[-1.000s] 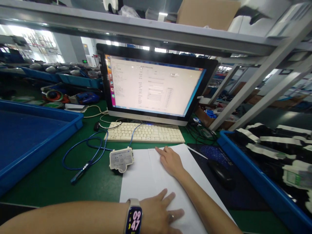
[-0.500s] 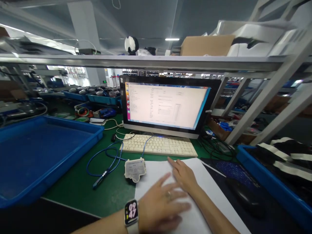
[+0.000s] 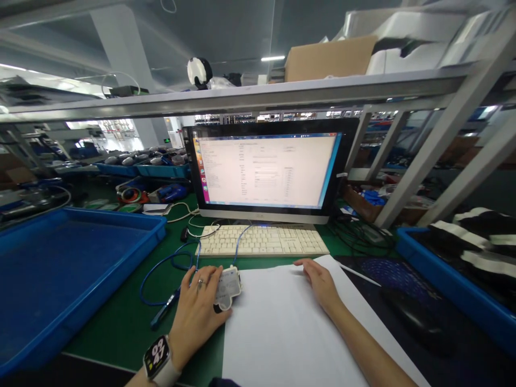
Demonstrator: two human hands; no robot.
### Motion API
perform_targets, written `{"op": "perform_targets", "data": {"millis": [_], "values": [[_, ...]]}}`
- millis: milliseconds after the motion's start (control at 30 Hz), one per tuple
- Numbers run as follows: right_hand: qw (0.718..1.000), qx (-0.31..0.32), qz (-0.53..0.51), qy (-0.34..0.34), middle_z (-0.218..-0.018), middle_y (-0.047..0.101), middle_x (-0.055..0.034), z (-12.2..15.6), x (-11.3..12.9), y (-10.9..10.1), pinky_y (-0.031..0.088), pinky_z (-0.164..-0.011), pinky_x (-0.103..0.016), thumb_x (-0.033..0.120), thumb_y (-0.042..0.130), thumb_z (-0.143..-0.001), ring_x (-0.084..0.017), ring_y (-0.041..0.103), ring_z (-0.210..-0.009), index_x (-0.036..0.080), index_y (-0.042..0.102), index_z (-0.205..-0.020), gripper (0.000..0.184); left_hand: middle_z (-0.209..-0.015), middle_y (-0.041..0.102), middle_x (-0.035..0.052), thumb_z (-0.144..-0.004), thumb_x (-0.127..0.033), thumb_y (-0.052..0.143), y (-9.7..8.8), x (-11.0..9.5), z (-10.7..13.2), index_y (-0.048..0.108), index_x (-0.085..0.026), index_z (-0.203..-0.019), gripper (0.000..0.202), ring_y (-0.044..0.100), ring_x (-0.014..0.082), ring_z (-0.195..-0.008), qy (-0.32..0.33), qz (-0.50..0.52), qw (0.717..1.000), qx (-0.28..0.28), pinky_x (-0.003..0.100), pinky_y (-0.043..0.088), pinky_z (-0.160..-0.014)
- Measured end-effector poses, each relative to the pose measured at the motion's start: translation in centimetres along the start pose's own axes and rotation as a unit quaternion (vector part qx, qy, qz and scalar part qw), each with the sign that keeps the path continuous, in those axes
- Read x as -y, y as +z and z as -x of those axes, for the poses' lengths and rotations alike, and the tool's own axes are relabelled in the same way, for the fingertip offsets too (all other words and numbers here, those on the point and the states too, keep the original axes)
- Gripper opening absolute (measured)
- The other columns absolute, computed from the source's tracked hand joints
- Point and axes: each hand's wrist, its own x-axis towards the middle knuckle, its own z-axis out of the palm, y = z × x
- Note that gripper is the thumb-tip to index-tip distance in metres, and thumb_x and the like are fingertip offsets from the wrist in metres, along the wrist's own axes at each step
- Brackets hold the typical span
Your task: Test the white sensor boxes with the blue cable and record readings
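My left hand (image 3: 201, 301), with a ring and a watch (image 3: 157, 357), is at a small grey-and-white device (image 3: 228, 287) on the green mat. Its index finger lies along the device's upper left side and the thumb is by the lower end, with the device between them. A blue cable (image 3: 237, 247) runs up from the device over the keyboard. My right hand (image 3: 320, 282) rests near the top edge of a white paper sheet (image 3: 266, 333), fingers loosely bent and nothing visible in them. A blue pen-like connector (image 3: 163, 312) lies left of my left hand.
A monitor (image 3: 266, 172) stands behind a cream keyboard (image 3: 262, 241). On the left is a blue tray (image 3: 80, 269). To the right are a white stick (image 3: 358, 274), a black mouse (image 3: 415, 317) and a blue bin (image 3: 443, 279) with black-and-white parts. A shelf (image 3: 242, 97) spans overhead.
My left hand has moved left and away from over the paper to the small device. My right hand has shifted slightly right along the sheet. The view has tilted a little.
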Motion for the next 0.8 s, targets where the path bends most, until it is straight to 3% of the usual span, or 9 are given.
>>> {"op": "perform_targets", "data": {"millis": [133,267,467,633,800], "values": [[1.000,-0.002,0.002,0.003,-0.064,0.056,-0.0025,0.0,0.0,0.0,0.039,-0.056,-0.026,0.057,0.046,-0.076,-0.017,0.051,-0.065,0.017,0.067,-0.079,0.046,-0.118,0.054,0.0129,-0.064,-0.034,0.067,0.2,0.4,0.4,0.039,-0.016,-0.128,0.073,0.050,0.0305,-0.111,-0.008,0.010,1.000,-0.010,0.054,0.030,-0.103],[1.000,-0.002,0.008,0.002,-0.061,0.054,-0.0021,0.0,0.0,0.0,0.039,-0.053,-0.026,0.058,0.047,-0.075,-0.017,0.050,-0.062,0.017,0.067,-0.078,0.046,-0.116,0.053,0.0123,-0.065,-0.029,0.065,0.4,0.4,0.8,0.042,-0.015,-0.123,0.064,0.053,0.0283,-0.106,-0.042,0.056,0.998,-0.004,0.043,0.046,-0.093],[1.000,0.008,0.008,-0.004,-0.061,0.055,-0.0023,0.0,-0.2,-0.1,0.039,-0.051,-0.026,0.058,0.048,-0.075,-0.017,0.050,-0.059,0.017,0.068,-0.078,0.046,-0.116,0.052,0.0122,-0.063,-0.021,0.062,0.1,-2.0,-0.7,0.040,-0.017,-0.123,0.064,0.051,0.0277,-0.109,-0.039,0.137,0.990,-0.015,0.039,0.048,-0.092],[1.000,0.006,0.013,-0.004,-0.059,0.054,-0.0019,0.0,-0.6,-0.1,0.038,-0.050,-0.026,0.058,0.049,-0.074,-0.017,0.050,-0.059,0.017,0.068,-0.079,0.045,-0.115,0.053,0.0134,-0.061,-0.020,0.062,0.7,-3.1,-1.4,0.042,-0.015,-0.120,0.063,0.052,0.0276,-0.108,-0.020,0.153,0.988,0.021,0.040,0.048,-0.094],[1.000,0.003,0.012,-0.011,-0.056,0.052,-0.0018,0.1,-0.2,0.0,0.038,-0.049,-0.026,0.059,0.050,-0.074,-0.017,0.050,-0.057,0.017,0.068,-0.078,0.046,-0.139,0.037,0.0158,-0.061,-0.029,0.070,0.6,-2.2,0.4,0.023,-0.016,-0.139,0.092,0.040,0.0320,-0.125,-0.031,0.119,0.992,0.040,0.046,0.041,-0.101]]}}
